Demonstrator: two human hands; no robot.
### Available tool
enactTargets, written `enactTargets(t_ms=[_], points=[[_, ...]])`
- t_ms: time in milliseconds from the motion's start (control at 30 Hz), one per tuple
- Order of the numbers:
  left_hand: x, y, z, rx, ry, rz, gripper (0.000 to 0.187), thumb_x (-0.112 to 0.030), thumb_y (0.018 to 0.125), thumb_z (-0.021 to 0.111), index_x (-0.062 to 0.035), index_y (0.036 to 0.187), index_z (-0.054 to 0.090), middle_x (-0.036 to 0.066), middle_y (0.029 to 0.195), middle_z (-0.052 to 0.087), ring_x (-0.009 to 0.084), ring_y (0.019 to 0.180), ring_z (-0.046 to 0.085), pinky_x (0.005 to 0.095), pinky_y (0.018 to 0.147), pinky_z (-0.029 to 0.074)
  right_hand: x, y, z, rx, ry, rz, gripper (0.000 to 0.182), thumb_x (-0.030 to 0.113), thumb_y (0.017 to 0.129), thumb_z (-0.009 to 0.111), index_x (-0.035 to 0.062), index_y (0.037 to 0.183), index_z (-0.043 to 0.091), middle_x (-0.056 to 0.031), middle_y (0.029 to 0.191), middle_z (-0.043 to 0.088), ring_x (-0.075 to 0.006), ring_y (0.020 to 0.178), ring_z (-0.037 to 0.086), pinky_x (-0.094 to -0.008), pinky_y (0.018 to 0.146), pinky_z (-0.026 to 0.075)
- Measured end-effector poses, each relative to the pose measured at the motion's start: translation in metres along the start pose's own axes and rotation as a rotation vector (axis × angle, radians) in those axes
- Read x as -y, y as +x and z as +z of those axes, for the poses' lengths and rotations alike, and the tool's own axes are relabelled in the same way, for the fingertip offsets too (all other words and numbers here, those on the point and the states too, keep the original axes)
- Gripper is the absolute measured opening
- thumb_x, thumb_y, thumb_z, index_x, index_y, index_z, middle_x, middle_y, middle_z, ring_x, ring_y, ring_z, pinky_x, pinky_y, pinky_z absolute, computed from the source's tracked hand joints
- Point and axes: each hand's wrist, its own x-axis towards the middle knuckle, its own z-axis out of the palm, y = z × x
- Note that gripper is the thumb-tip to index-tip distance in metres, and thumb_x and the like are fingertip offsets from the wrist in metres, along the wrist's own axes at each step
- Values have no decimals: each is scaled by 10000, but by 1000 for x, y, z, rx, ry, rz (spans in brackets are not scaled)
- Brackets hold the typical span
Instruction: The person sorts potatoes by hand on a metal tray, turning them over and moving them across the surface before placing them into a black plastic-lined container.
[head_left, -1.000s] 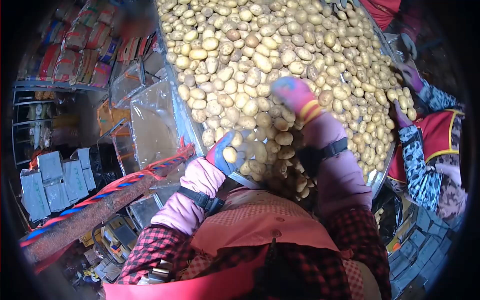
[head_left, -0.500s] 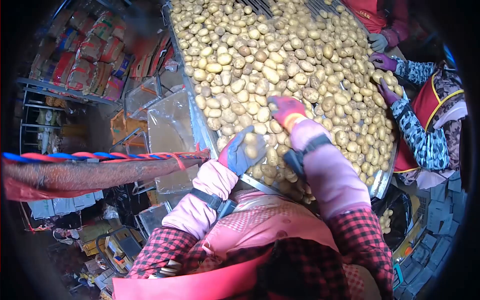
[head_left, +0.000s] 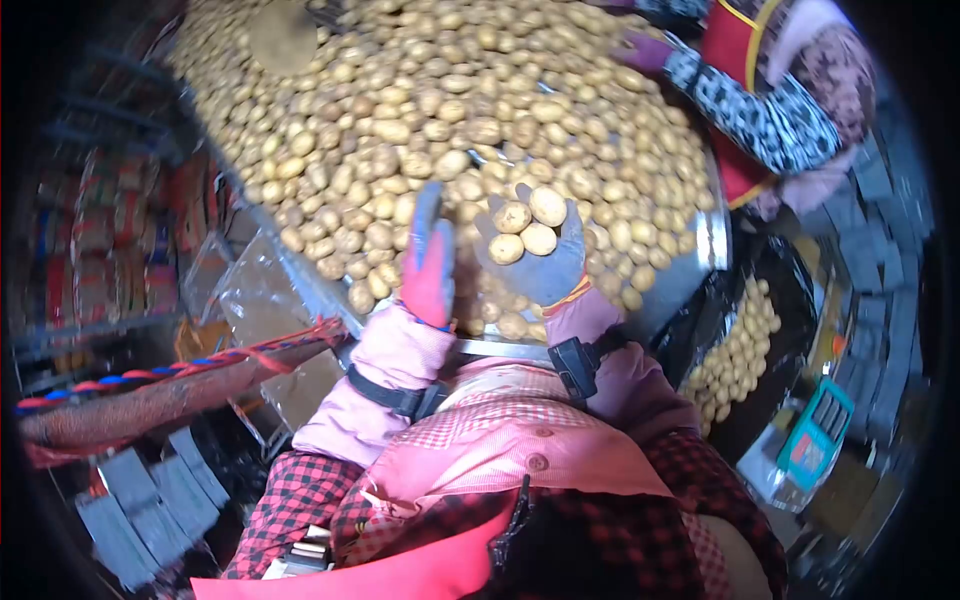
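We are finding the likeliest places for lettering away from the hands: to the right of our right hand (head_left: 545,278) and closer to the body, a teal device (head_left: 815,435) is showing dark panels, but any marks on it are coming out too small for us to read; far to the left of our left hand (head_left: 430,268), red-patterned sacks (head_left: 115,230) are standing in a stack, their print blurring past reading. Our right hand, gloved in grey-blue and turning its palm up, is cupping four potatoes (head_left: 539,239), which are resting together against the palm and fingers. These are looking pale yellow, round to oval and smooth, with small brown specks on the skin. Our left hand, in a pink and blue-grey glove, is standing just beside them with its fingers straight and is gripping nothing that we are seeing. Beneath and beyond both hands, loose potatoes (head_left: 390,130) are covering much of the metal-edged surface (head_left: 665,305), some looking browner and duller than the four. Well forward and to the right of our right hand, a co-worker's purple-gloved hand (head_left: 645,52) is reaching over the heap. Right of our right hand, more pale potatoes are lying in black plastic (head_left: 785,290).
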Motion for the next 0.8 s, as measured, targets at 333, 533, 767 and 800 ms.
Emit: enactTargets(t_ms=[333,533,767,800], points=[[55,-5,-30,166,-228,-78,475,-173,1029,493,33,1446,396,143,1445,471,223,1344,433,346,1148,318,114,-200,87,-59,-57,-739,415,163,858,560,-55,1211,552,-102,829,702,-234,690,663,-381,722,549],[62,-11,-65,13,-360,-85,536,-262,1030,494,46,1451,372,149,1421,493,244,1324,457,377,1145,325,201,-238,17,-242,-408,-805,525,285,959,526,26,1396,394,-124,1220,568,-255,1108,527,-366,988,421],[42,-32,-99,-285,-356,-164,530,-242,1014,514,10,1460,379,125,1429,478,251,1254,507,369,1084,388,23,93,-2,-16,-1853,-222,495,188,917,656,44,1365,501,-110,1354,545,-234,1242,528,-351,1051,412],[38,-35,-103,-319,-347,-156,515,-221,1008,508,2,1457,390,116,1431,469,237,1236,513,357,1075,393,1,137,0,455,-2225,-335,478,111,841,646,101,1311,561,-138,1317,566,-330,1197,558,-384,1017,451]])
